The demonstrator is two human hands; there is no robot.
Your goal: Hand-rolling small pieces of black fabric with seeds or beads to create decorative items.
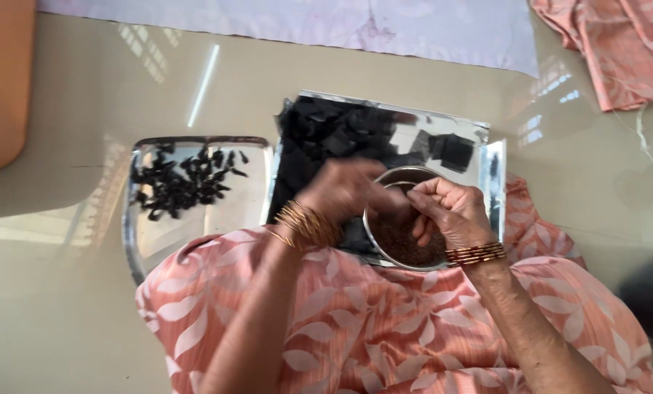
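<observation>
Both hands over steel bowl of brown filling on near tray; left hand blurred, grip unclear, possibly pinching; right hand curled, fingertips in bowl; folded black pieces on left tray.

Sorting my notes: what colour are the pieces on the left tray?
Black pieces, in the head view.

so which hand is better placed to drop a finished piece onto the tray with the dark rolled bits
Left. The left hand sits next to the steel tray holding the dark rolled pieces, while the right hand is over the steel bowl, farther away and would have to cross over.
</observation>
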